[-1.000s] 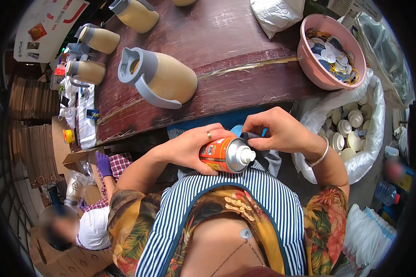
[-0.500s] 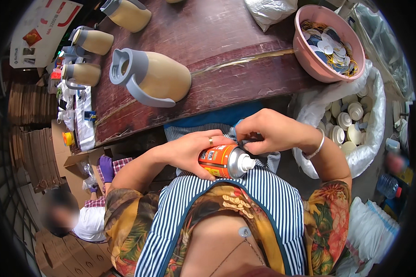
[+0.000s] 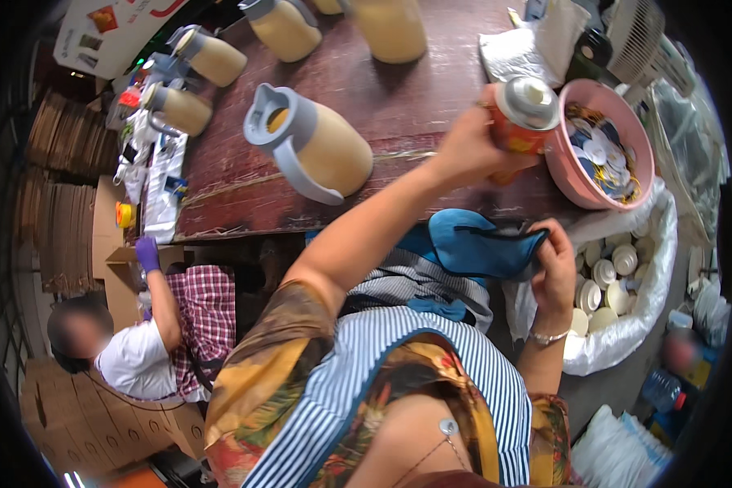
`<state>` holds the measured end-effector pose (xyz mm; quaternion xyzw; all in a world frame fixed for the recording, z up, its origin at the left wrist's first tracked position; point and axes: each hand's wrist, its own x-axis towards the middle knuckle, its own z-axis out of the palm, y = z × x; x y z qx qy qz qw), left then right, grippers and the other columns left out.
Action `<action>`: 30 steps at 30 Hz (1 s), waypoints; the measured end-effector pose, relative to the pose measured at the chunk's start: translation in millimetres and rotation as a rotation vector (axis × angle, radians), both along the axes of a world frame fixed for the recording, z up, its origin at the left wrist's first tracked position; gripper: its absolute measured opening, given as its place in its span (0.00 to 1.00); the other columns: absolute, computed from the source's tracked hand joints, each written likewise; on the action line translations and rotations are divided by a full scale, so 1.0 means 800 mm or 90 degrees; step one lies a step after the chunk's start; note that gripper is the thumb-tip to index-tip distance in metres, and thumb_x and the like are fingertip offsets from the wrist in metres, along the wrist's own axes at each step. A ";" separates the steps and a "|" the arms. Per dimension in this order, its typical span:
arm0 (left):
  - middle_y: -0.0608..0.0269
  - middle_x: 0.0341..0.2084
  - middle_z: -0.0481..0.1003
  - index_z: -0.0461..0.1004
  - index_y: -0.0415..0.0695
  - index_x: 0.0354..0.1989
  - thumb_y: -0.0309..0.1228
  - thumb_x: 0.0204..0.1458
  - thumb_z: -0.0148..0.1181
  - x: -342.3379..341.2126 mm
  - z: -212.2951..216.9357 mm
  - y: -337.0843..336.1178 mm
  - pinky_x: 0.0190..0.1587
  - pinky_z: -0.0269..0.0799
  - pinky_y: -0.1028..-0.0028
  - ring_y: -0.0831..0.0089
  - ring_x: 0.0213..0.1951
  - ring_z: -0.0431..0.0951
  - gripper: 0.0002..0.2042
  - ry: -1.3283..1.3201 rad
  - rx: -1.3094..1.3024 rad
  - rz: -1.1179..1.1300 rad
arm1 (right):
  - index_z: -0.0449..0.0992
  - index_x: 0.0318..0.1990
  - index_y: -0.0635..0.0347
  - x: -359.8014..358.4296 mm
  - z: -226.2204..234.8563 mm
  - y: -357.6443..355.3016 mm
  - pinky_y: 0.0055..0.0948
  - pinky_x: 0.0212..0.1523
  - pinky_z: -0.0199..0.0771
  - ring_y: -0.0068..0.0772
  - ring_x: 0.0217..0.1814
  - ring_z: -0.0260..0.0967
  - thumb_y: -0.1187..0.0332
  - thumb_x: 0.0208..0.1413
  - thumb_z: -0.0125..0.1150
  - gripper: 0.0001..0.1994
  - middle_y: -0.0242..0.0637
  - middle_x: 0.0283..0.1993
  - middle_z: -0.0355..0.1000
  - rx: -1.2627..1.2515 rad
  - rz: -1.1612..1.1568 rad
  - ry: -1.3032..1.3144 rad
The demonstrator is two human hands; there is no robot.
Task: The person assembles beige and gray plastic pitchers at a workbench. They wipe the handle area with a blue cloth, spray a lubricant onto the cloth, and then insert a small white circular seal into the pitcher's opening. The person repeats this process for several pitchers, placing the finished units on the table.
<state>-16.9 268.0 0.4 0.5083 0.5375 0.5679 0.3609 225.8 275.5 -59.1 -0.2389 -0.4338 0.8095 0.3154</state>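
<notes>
My left hand (image 3: 473, 145) reaches out over the table and is closed round an orange spray can (image 3: 519, 134) with a silver top. The can is held roughly upright, close to the left rim of the pink basin. My right hand (image 3: 555, 264) pinches the edge of a blue cloth with a dark border (image 3: 476, 248), which hangs at the table's near edge in front of my striped apron. Whether the cloth is attached to the apron I cannot tell. Left of my left forearm stands a beige jug with a grey lid and handle (image 3: 329, 154).
More beige jugs (image 3: 289, 32) stand farther back on the dark red table (image 3: 407, 122). The pink basin (image 3: 598, 183) holds round discs. Below it, a white sack (image 3: 602, 350) is full of pale round parts. At the left, a person with purple gloves (image 3: 148, 254) works beside cardboard boxes.
My left hand has carried the spray can from my lap up and right, over the table. My right hand has moved right and down, and now lifts the blue cloth's edge.
</notes>
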 end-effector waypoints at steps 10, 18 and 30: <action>0.47 0.61 0.62 0.54 0.35 0.66 0.38 0.41 0.75 0.016 -0.047 0.005 0.65 0.59 0.61 0.52 0.61 0.64 0.46 0.389 0.194 0.373 | 0.75 0.42 0.63 -0.083 -0.050 -0.064 0.16 0.41 0.68 0.14 0.37 0.67 0.74 0.61 0.57 0.05 0.25 0.35 0.72 -0.052 0.064 -0.056; 0.55 0.55 0.64 0.56 0.35 0.61 0.31 0.61 0.55 -0.063 -0.056 -0.297 0.62 0.61 0.68 0.68 0.57 0.67 0.23 0.244 0.121 0.623 | 0.77 0.43 0.64 -0.189 -0.048 -0.116 0.19 0.43 0.71 0.17 0.40 0.70 0.73 0.62 0.57 0.06 0.28 0.38 0.75 -0.003 0.127 0.024; 0.52 0.46 0.78 0.68 0.32 0.56 0.29 0.59 0.60 -0.059 -0.017 -0.202 0.52 0.74 0.71 0.67 0.50 0.79 0.20 0.228 -0.068 0.417 | 0.77 0.44 0.61 -0.239 -0.052 -0.126 0.14 0.33 0.66 0.12 0.35 0.68 0.70 0.62 0.59 0.06 0.23 0.35 0.74 -0.053 0.007 -0.001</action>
